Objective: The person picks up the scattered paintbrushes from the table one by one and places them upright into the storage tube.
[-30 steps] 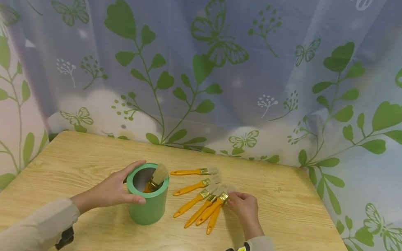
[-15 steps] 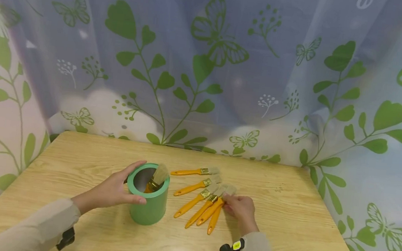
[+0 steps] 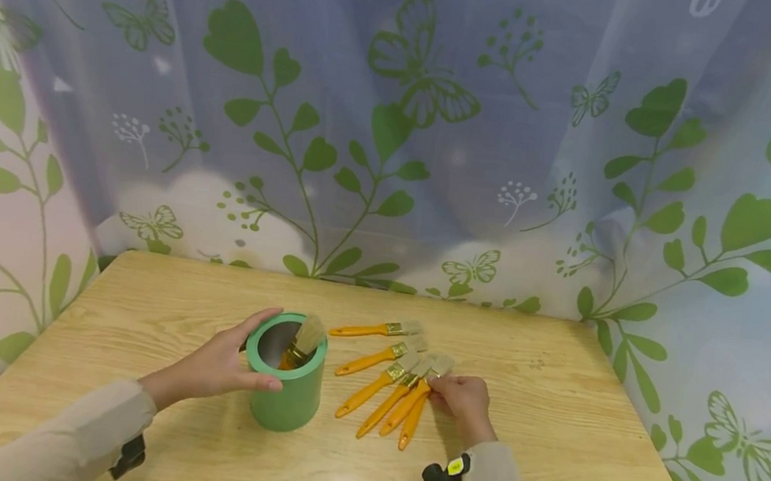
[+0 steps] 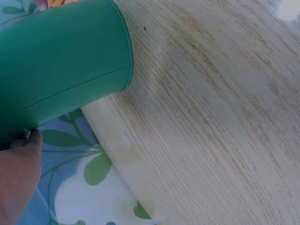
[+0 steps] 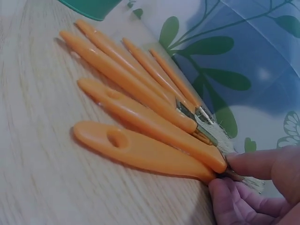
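My left hand [image 3: 217, 364] grips the green cylindrical container [image 3: 285, 400], thumb on the near side and fingers at the far side of its rim. A paintbrush [image 3: 306, 339] stands inside it, bristles up and leaning right. Right of the container, several orange-handled paintbrushes [image 3: 365, 394] lie fanned on the table, handles toward the left and front. At the right end of the fan, my right hand [image 3: 463, 400] pinches a paintbrush [image 5: 150, 126] by its metal ferrule. Another handle [image 5: 140, 150] lies right beside it, and the fingertips partly hide both ferrules.
The wooden table [image 3: 571, 428] extends to both sides of the hands. Behind it hangs a curtain [image 3: 395, 154] printed with leaves and butterflies. A single paintbrush [image 3: 368, 330] lies at the far end of the fan.
My right hand has moved slightly left onto the paintbrush at the fan's right end, its fingertips closing at the ferrule. The left hand and the container have stayed put.
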Demonstrator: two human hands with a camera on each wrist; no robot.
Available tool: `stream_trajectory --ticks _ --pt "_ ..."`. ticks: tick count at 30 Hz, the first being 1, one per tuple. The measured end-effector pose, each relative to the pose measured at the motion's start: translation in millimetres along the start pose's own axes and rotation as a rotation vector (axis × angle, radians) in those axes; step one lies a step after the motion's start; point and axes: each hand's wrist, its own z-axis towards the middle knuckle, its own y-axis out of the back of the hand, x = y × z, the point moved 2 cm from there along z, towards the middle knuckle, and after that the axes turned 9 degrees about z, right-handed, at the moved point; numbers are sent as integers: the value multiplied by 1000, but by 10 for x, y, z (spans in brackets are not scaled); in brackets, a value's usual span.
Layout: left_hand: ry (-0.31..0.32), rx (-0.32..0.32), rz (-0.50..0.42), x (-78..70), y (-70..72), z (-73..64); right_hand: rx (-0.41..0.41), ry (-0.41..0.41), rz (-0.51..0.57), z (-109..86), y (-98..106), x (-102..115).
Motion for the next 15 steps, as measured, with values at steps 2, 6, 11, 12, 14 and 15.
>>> stream_trajectory --ticks 2,6,11,12,14,15 --pt "-4 0 3 -3 1 4 2 -8 19 14 10 -8" --pt "-8 -2 7 -5 5 11 12 -33 108 37 39 -25" --pt "-5 -4 7 3 5 13 37 -50 190 21 88 -11" --pt "-4 -5 8 5 4 12 40 -47 195 12 99 0" --pt "-3 -4 9 10 2 7 39 -35 196 -3 116 27" --pt "-3 -4 11 12 1 4 40 -30 197 -8 123 41"
